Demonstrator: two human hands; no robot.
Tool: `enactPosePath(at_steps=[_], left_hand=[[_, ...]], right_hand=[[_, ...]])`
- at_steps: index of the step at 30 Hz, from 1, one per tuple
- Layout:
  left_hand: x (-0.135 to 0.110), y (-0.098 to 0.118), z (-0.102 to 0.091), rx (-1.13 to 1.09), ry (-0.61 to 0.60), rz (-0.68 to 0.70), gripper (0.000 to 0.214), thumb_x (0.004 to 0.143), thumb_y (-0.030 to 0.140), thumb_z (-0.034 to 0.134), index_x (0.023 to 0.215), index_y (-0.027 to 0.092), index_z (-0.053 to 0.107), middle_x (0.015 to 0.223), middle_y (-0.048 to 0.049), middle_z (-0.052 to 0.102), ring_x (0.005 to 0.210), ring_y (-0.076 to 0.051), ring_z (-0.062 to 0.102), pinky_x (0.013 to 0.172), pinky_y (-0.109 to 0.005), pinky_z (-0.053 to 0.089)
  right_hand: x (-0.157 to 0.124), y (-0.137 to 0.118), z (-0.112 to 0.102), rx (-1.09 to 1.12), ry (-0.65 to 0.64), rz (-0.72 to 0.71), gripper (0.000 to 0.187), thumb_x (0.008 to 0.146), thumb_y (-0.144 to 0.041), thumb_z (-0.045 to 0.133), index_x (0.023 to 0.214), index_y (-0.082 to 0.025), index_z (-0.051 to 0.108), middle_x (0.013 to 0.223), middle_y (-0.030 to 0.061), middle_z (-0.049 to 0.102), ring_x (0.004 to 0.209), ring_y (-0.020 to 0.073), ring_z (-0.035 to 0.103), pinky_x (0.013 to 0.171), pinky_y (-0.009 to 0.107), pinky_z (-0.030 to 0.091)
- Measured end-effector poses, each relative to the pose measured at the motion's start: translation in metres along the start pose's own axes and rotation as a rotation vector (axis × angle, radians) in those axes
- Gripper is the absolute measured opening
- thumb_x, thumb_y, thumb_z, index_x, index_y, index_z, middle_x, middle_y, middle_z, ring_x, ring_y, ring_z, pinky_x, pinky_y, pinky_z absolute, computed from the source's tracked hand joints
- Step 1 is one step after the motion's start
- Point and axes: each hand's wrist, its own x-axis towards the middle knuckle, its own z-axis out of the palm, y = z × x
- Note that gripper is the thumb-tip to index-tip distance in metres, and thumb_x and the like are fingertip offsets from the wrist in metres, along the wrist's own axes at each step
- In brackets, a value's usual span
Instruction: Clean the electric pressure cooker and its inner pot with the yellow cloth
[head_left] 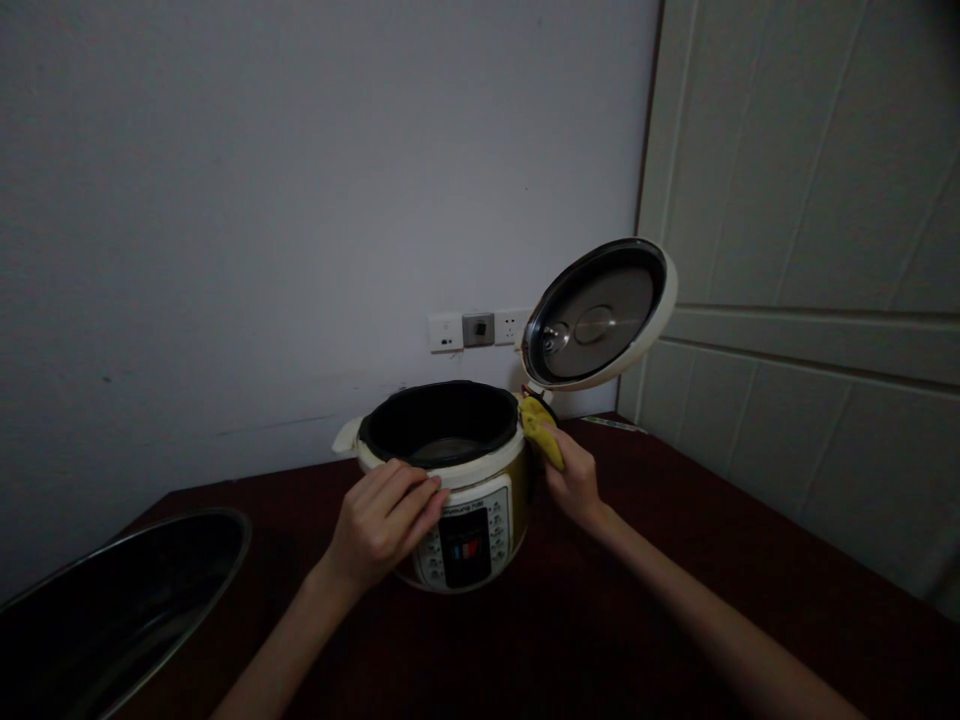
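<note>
A white and gold electric pressure cooker point(517, 500) stands on the dark red table, its control panel facing me. Inside is a black inner pot point(442, 410). The round lid point(600, 320) is tilted up on its hinge at the right side. My left hand point(382, 520) grips the cooker's front rim, fingers curled over the edge. In my right hand point(574, 480) is a yellow cloth point(541, 430), pressed against the cooker's right side just below the lid hinge.
At the lower left sits a large dark basin point(241, 540) with a shiny rim. Wall sockets point(478, 330) are behind the cooker. A pale panelled door point(810, 400) borders the table point(675, 530) on the right. A thin patterned strip point(615, 425) lies near the back edge.
</note>
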Motion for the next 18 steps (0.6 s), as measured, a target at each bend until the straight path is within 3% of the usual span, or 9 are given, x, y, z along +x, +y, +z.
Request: enactPosePath(at_steps=[3, 7, 10, 13, 18], left_hand=[[0.0, 0.001, 0.0, 0.003, 0.013, -0.005, 0.014, 0.075, 0.009, 0.065, 0.089, 0.011, 0.062, 0.077, -0.006, 0.064, 0.069, -0.015, 0.056, 0.061, -0.03, 0.049], [0.0, 0.002, 0.001, -0.002, 0.037, -0.01, 0.014, 0.075, 0.007, 0.065, 0.088, 0.012, 0.061, 0.077, -0.0053, 0.064, 0.068, -0.014, 0.055, 0.061, -0.03, 0.049], [0.001, 0.002, 0.001, -0.002, 0.038, -0.015, 0.014, 0.075, 0.007, 0.065, 0.087, 0.011, 0.061, 0.076, -0.0054, 0.063, 0.068, -0.014, 0.055, 0.061, -0.03, 0.048], [0.002, 0.003, 0.001, -0.001, 0.027, -0.017, 0.011, 0.076, 0.007, 0.064, 0.086, 0.011, 0.062, 0.076, -0.0058, 0.063, 0.068, -0.014, 0.056, 0.061, -0.03, 0.048], [0.005, 0.004, 0.0, 0.003, 0.043, -0.03, 0.006, 0.079, 0.008, 0.059, 0.081, 0.013, 0.061, 0.073, -0.0048, 0.063, 0.065, -0.013, 0.055, 0.059, -0.028, 0.048]], right_hand=[[-0.007, -0.02, -0.001, 0.04, -0.026, -0.024, 0.049, 0.083, -0.008, 0.043, 0.13, -0.021, 0.047, 0.124, 0.0118, 0.058, 0.117, 0.0246, 0.053, 0.096, 0.045, 0.048], [-0.022, -0.054, -0.002, 0.193, -0.218, -0.162, 0.05, 0.085, -0.011, 0.039, 0.135, -0.016, 0.041, 0.14, 0.0137, 0.041, 0.13, 0.0289, 0.037, 0.101, 0.051, 0.041], [-0.029, -0.06, 0.001, 0.265, -0.271, -0.191, 0.049, 0.086, -0.013, 0.039, 0.135, -0.015, 0.041, 0.142, 0.0126, 0.038, 0.131, 0.0284, 0.035, 0.103, 0.051, 0.038], [-0.027, -0.049, 0.006, 0.3, -0.214, -0.116, 0.047, 0.084, -0.009, 0.042, 0.13, -0.019, 0.047, 0.14, 0.0099, 0.043, 0.13, 0.0259, 0.038, 0.104, 0.048, 0.039], [-0.02, -0.023, 0.009, 0.202, 0.006, 0.226, 0.037, 0.085, -0.011, 0.045, 0.119, -0.021, 0.057, 0.12, 0.0088, 0.062, 0.111, 0.0208, 0.058, 0.096, 0.039, 0.048]])
